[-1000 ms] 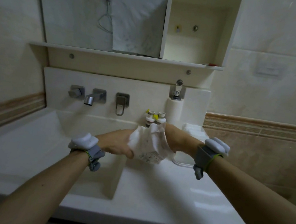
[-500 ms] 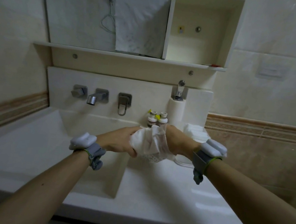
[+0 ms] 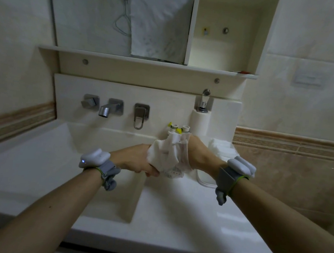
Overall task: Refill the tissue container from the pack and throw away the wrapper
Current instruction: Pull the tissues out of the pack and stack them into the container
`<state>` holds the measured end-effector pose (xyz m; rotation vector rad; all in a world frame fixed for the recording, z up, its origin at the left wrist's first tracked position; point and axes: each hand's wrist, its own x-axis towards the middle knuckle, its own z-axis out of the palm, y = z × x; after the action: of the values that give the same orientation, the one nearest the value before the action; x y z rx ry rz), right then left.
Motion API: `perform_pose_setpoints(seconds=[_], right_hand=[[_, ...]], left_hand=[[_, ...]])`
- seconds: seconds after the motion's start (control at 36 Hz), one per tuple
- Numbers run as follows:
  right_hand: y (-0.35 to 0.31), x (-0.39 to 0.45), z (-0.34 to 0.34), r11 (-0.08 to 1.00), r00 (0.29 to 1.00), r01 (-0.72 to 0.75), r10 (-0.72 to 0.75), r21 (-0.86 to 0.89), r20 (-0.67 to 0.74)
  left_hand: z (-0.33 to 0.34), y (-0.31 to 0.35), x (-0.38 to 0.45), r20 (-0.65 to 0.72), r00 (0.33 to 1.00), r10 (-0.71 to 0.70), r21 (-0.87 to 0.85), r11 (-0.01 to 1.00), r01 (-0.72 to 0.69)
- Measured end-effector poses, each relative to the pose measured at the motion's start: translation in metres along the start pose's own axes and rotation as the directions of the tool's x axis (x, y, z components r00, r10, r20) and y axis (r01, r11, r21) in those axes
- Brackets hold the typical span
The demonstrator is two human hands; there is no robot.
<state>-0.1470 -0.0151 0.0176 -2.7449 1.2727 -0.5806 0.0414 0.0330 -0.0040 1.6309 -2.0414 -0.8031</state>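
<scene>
The fingers of the left hand (image 3: pixel 138 160) were curled round the lower left of the wrapper (image 3: pixel 167 157), and the right hand (image 3: pixel 199 152) gripped its upper right edge, so both were clamped on it just right of the frame's centre, above the counter (image 3: pixel 175 204). The wrapper looked crumpled and mostly slack; whether any tissues remained inside could not be told from this view. Behind the right wrist, at the right of centre, stood the tissue container (image 3: pixel 204 180) with a white stack of tissues (image 3: pixel 222 149) rising from it. The refill seemed done and the wrapper was being balled up. The next move called for carrying it to a bin, none of which showed in the frame.
</scene>
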Motion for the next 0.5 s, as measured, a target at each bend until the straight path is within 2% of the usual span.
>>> perform_pose_setpoints(seconds=[0.08, 0.17, 0.22, 0.33, 0.39, 0.5], right_hand=[[-0.007, -0.008, -0.017, 0.995, 0.995, 0.085, -0.083, -0.042, 0.050], [-0.019, -0.021, -0.037, 0.994, 0.991, 0.091, -0.084, -0.064, 0.102], [-0.016, -0.025, -0.045, 1.000, 0.990, 0.029, -0.027, -0.011, 0.136], [-0.002, -0.030, -0.061, 0.968, 0.972, -0.139, 0.092, 0.211, 0.218], [0.008, -0.031, -0.068, 0.935, 0.971, -0.186, 0.129, 0.302, 0.199], [0.029, -0.030, -0.076, 0.866, 0.969, -0.229, 0.248, 0.445, 0.016]], left_hand=[[-0.001, -0.004, -0.002, -0.011, 0.999, -0.041, 0.008, 0.999, 0.041], [-0.001, -0.006, -0.003, -0.039, 0.997, -0.062, 0.012, 0.998, 0.063], [-0.001, -0.006, -0.002, -0.055, 0.996, -0.069, 0.033, 0.997, 0.071], [-0.001, -0.010, -0.001, -0.080, 0.993, -0.086, 0.085, 0.992, 0.092], [-0.002, -0.014, 0.000, -0.107, 0.989, -0.101, 0.085, 0.990, 0.110], [-0.003, -0.018, 0.003, -0.199, 0.975, -0.097, 0.194, 0.972, 0.136]])
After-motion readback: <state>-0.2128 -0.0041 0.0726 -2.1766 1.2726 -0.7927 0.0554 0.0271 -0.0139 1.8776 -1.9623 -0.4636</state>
